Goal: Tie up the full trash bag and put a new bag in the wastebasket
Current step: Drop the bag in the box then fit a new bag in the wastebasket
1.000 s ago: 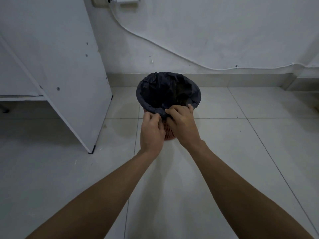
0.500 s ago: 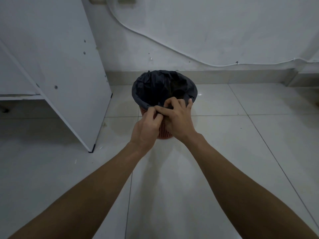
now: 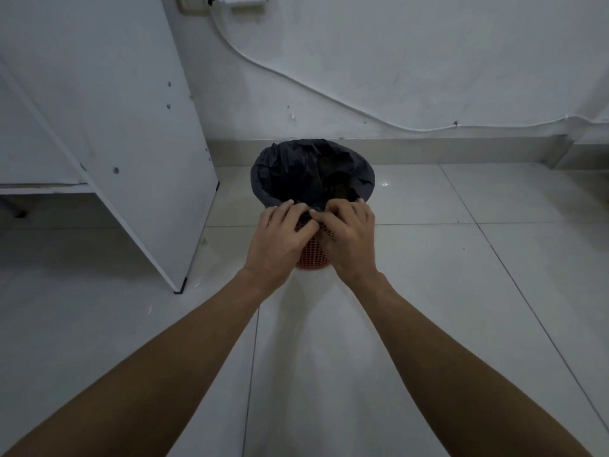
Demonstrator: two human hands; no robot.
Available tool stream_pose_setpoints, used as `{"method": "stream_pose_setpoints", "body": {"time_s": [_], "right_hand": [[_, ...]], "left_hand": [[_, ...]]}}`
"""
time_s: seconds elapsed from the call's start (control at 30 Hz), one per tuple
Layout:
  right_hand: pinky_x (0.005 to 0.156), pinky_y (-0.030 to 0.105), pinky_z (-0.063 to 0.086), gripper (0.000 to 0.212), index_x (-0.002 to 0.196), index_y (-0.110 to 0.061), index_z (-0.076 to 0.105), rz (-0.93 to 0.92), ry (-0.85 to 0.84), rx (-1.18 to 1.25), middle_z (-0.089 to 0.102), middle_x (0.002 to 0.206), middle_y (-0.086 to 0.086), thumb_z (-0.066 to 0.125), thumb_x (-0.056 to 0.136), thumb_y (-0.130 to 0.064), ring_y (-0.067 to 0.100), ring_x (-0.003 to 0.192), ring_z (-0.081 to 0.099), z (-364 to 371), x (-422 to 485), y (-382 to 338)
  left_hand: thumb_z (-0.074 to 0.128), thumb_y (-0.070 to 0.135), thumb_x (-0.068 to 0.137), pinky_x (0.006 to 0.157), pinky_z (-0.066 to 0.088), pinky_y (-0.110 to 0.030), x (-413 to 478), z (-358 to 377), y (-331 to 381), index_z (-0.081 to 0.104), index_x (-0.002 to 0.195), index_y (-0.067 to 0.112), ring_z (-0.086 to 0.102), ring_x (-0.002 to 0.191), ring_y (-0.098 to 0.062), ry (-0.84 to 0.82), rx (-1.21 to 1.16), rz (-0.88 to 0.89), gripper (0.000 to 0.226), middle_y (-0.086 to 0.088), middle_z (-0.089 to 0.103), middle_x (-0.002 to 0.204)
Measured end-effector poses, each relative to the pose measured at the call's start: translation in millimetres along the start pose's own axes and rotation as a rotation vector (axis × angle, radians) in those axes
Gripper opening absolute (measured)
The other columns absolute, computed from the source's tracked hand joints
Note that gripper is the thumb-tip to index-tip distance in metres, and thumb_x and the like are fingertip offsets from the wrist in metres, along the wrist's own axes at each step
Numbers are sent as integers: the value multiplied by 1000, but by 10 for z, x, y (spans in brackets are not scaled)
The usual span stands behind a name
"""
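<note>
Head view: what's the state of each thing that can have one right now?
trash bag: open, untied, in the basket, its edge folded over the rim; dark contents inside.
wastebasket: upright on the floor, lined with the bag.
left hand: fingers curled on the bag's near edge, gripping it.
right hand: fingers curled on the same near edge, beside the left hand.

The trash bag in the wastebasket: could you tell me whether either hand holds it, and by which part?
Both the left hand and right hand grip the trash bag by its near rim, folded over the edge of the wastebasket.
</note>
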State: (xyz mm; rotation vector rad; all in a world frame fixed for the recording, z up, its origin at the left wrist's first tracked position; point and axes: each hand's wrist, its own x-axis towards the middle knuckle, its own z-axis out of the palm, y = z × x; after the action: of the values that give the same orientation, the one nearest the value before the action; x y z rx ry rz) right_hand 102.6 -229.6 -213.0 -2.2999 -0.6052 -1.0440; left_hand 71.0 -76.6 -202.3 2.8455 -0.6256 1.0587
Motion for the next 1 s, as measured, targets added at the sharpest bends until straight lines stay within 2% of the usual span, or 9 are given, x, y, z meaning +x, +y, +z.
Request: {"method": "stream_pose_setpoints", "body": {"time_s": [0.17,0.3,0.43,0.5,0.57,0.67,0.73,0.9,1.0], "right_hand": [[85,47,51,9,97,-3,76,1,77,38,68,100,14,71,91,-6,31,91,62,54,-97,14],[78,35,54,6,92,0,73,112,124,91,65,98,14,70,92,-5,29,91,60,56,-147,-56],[80,29,53,2,85,4,71,162,173,201,67,94,15,72,86,6,24,89,61,45,-173,-104],[85,29,54,5,89,3,72,299,167,311,69,98,13,73,85,6,22,92,65,46,-191,-169],[88,33,56,5,92,0,71,522,167,497,71,98,8,72,87,0,19,92,67,66,-197,-246],[88,32,58,3,89,-2,68,870,175,870,73,92,9,71,89,-1,17,88,70,66,-154,-327],[81,25,57,5,87,-2,68,1035,207,1055,74,86,7,72,88,-1,13,83,71,42,-112,-349],[82,30,60,13,90,-6,58,1344,274,1534,71,90,15,67,91,3,21,83,72,31,-35,-440],[77,27,60,13,107,-5,58,1476,271,1741,69,94,13,60,96,1,18,83,70,23,0,-433]], "left_hand": [[47,23,97,95,45,-42,29,-79,22,69,107,12,64,106,-28,27,-72,17,27,-8,69,114],[53,11,95,99,45,-42,114,-93,16,63,104,6,66,94,-26,-7,-224,-56,14,-9,70,100],[49,1,96,91,51,-45,286,-89,9,57,128,-2,60,101,-29,-153,-462,-136,33,-15,59,118],[49,2,96,87,51,-46,323,-66,6,59,130,1,61,102,-27,-186,-464,-125,36,-13,58,124],[49,4,95,94,49,-48,345,-51,15,62,127,6,61,111,-24,-185,-496,-170,35,-8,60,128],[52,13,95,91,50,-46,365,-43,14,65,118,10,65,101,-20,-163,-548,-231,27,-3,71,108],[56,14,96,85,53,-36,373,-46,-11,67,111,10,67,92,-16,-153,-615,-254,19,-1,73,98],[61,10,94,85,54,-23,388,-58,-50,64,94,6,67,96,-8,-160,-697,-248,5,5,72,99],[65,7,90,87,54,-23,386,-69,-69,66,95,5,68,98,-9,-180,-707,-240,5,5,72,100]]}}
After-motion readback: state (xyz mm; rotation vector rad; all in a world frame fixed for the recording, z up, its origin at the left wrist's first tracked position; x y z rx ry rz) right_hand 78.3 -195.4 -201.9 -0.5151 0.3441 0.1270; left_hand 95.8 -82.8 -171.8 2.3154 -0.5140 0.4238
